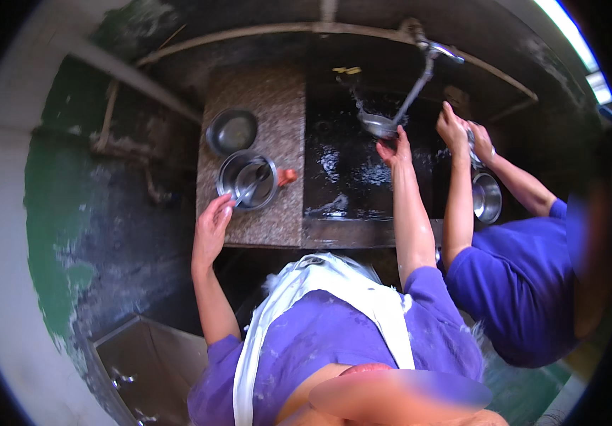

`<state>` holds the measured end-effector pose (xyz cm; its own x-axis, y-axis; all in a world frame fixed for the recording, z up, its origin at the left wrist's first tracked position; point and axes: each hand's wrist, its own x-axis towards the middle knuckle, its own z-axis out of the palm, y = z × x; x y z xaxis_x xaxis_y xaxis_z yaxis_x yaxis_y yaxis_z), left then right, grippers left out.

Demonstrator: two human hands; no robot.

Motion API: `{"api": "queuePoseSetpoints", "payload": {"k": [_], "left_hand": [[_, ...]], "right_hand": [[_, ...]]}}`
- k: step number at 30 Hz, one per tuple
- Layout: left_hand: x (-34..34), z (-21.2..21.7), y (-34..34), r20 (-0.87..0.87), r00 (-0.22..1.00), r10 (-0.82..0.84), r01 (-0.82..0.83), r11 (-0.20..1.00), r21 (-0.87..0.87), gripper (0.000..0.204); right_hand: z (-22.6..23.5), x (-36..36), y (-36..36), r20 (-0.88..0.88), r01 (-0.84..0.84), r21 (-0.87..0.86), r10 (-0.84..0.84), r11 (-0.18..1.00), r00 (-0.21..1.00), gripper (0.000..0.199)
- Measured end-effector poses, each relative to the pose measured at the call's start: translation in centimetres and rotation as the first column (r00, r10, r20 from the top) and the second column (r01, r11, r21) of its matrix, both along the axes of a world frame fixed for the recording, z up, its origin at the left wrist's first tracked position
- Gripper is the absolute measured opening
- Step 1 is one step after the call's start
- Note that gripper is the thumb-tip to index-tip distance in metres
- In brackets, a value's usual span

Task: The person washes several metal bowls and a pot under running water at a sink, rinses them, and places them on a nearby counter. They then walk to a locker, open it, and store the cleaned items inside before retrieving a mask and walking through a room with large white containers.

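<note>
On the granite counter at left, my left hand point(214, 221) is closed on the handle of a ladle point(251, 188). The ladle's head rests inside a steel pot point(223, 177). Over the dark wet sink point(363, 192), my right hand point(395, 148) grips the near rim of a small steel bowl point(378, 126). The bowl is tilted below the tap's long spout point(415, 92), and water splashes off its far side. Beside the steel pot lies a crumpled orange-red cloth or scrubber point(287, 177); which one I cannot tell.
Behind the pot stands another steel bowl point(232, 132) on the granite counter point(277, 227). A co-worker in a blue shirt point(519, 273) works close on my right, both hands point(462, 135) over the sink at a shiny metal item. Another steel bowl point(487, 197) is below those arms.
</note>
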<state>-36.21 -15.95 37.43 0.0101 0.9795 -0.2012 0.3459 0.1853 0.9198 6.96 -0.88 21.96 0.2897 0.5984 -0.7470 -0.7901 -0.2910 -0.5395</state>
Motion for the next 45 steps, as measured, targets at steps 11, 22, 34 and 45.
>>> {"api": "queuePoseSetpoints", "payload": {"k": [11, 22, 34, 45], "left_hand": [[-6.8, -5.6, 1.0, -0.097, 0.987, 0.128, -0.137, 0.987, -0.085, 0.03], [-5.4, -5.9, 3.6, 0.203, 0.975, 0.088, -0.082, 0.996, -0.038, 0.035], [-7.9, -5.3, 9.0, -0.395, 0.919, -0.013, 0.052, 0.995, 0.089, 0.028], [-6.3, -12.6, 19.1, -0.134, 0.99, 0.035, -0.079, 0.938, -0.339, 0.037]], "right_hand": [[14.4, -21.1, -8.4, 0.788, -0.871, -0.409, -0.376, 0.274, -0.488, 0.084], [13.7, -26.5, -9.5, 0.46, -0.707, -0.691, -0.661, 0.153, -0.593, 0.071], [12.0, -22.5, -3.8, 0.946, -0.765, 0.271, -0.016, 0.584, 0.323, 0.02], [-0.5, -28.1, 6.0, 0.552, -0.939, -0.042, 0.791, 0.343, 0.264, 0.046]]}}
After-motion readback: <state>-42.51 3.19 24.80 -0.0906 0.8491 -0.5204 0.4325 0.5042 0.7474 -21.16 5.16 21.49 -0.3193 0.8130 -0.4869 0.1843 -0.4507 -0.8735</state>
